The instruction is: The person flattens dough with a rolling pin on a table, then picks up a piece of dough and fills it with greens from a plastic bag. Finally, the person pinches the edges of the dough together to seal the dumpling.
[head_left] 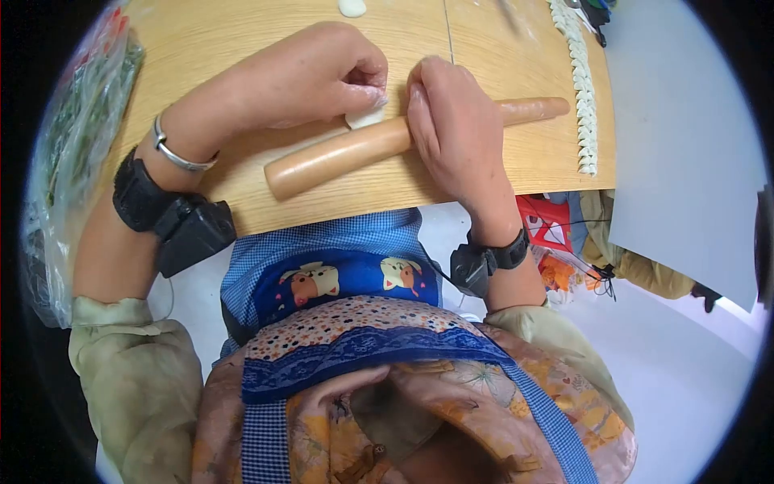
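My right hand [455, 121] is closed around a light wooden rolling pin [339, 159], which lies slanted across the near part of the wooden table. Just beyond the pin, my left hand [347, 71] is curled, with its fingertips pinching a small flat piece of white dough [364, 118]. Part of that dough is hidden by the fingers and the pin. White flour marks the fingers of both hands. Another flat white dough piece [352, 7] rests at the table's far edge of view.
Along the right side of the wooden table [516, 157] runs a long row of overlapping white dough pieces [582, 97]. Clear plastic bags [81, 153] with green contents stand at the left. A dark object [595, 14] lies at the far right corner. The table's front edge is close to my apron.
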{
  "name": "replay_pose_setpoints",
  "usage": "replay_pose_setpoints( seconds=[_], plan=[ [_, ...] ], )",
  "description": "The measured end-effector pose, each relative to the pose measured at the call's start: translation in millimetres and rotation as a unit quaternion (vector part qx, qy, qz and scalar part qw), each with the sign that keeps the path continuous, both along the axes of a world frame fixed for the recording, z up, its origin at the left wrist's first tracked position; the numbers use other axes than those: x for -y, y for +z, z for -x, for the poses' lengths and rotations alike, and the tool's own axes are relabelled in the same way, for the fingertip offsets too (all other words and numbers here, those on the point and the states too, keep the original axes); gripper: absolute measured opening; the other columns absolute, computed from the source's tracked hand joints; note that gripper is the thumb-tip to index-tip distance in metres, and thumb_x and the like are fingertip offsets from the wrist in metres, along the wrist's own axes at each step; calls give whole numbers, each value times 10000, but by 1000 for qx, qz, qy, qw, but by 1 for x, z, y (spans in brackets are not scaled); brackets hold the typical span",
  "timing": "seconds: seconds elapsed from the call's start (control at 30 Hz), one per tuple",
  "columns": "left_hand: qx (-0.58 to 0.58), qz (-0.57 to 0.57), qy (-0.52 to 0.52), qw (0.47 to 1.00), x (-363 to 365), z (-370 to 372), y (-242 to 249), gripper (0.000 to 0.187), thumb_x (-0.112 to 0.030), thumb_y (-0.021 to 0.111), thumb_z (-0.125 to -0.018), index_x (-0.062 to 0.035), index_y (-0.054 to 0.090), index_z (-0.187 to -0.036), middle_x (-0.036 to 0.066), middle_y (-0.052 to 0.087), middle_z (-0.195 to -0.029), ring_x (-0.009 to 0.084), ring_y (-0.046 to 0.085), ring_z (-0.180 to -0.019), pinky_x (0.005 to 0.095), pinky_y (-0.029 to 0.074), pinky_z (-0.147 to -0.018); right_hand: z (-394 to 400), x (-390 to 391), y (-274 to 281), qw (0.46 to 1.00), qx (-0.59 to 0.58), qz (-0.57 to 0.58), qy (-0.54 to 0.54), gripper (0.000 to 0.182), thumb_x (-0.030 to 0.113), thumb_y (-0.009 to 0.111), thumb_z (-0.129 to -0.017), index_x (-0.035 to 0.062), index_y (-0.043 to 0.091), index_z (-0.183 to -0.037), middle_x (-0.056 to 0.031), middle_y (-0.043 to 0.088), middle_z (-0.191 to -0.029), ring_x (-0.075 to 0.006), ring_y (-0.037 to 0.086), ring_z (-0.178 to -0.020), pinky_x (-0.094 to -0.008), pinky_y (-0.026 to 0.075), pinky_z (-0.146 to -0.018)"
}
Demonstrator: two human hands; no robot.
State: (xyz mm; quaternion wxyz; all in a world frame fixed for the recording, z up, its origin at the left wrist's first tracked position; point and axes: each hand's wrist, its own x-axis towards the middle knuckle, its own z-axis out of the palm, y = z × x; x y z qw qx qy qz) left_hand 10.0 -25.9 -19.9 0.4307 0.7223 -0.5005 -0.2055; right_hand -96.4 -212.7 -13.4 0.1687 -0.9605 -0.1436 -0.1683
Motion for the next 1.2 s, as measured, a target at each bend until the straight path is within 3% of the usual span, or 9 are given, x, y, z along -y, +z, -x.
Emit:
replay_pose_setpoints(
  seconds=[0.13,0.2,0.3,0.53,0.6,0.7,0.83,1.0,1.2],
  plan=[
    [14,-11,13,1000,0,-3,1,213,-170,570,-937,31,615,-881,106,558,-662,161,521,-606,325,434,-585,-22,-9,6,998,-48,-13,-40,97,108,544,-883,18,543,-917,-192,601,-790,-388,598,-789,-507,467,-696],
    [60,39,17,997,1,-5,-7,228,-175,550,-959,36,610,-900,151,582,-706,222,533,-624,356,451,-624,-35,-10,4,996,-64,-23,-55,99,95,531,-881,9,547,-927,-196,627,-803,-394,614,-810,-511,478,-702],
    [90,42,21,995,0,-5,-10,247,-187,558,-961,47,596,-889,177,581,-733,257,534,-638,377,458,-656,-45,-12,1,998,-28,-18,-52,96,89,528,-880,12,549,-934,-193,632,-799,-396,617,-812,-511,481,-705],
    [23,-42,8,999,0,4,8,114,-77,620,-869,30,591,-840,120,541,-671,200,502,-611,331,435,-593,3,-6,1,998,-15,39,-51,101,117,545,-885,33,555,-941,-166,582,-815,-378,565,-818,-492,430,-732],
    [43,-60,4,997,0,6,12,96,-47,640,-831,11,568,-809,58,514,-645,137,481,-611,295,415,-569,20,-2,2,999,-9,24,-34,95,137,556,-889,50,544,-924,-136,538,-825,-347,520,-825,-459,384,-758],
    [-32,-18,22,999,1,10,9,134,-64,655,-836,-2,543,-798,15,504,-648,92,473,-620,282,411,-566,34,4,2,1000,-4,19,-8,102,148,566,-887,57,525,-909,-125,519,-828,-329,502,-830,-448,362,-770],
    [-34,28,23,999,3,9,1,137,-76,652,-852,-10,539,-811,-9,494,-637,73,456,-603,272,405,-552,31,5,2,1000,-1,19,-3,113,150,571,-880,57,514,-906,-125,509,-828,-322,496,-834,-446,358,-771],
    [-88,-64,51,993,0,10,14,204,-129,582,-925,10,535,-783,24,475,-593,95,467,-551,286,400,-532,-1,2,-5,999,27,42,-6,114,141,570,-864,41,527,-899,-140,551,-832,-349,535,-818,-463,410,-714],
    [67,25,42,997,2,1,-3,257,-173,569,-938,47,574,-805,82,528,-626,125,501,-582,315,414,-553,-35,-4,-2,1000,-7,12,-9,117,132,561,-862,19,530,-874,-164,583,-801,-383,554,-779,-492,456,-699]
  ],
)
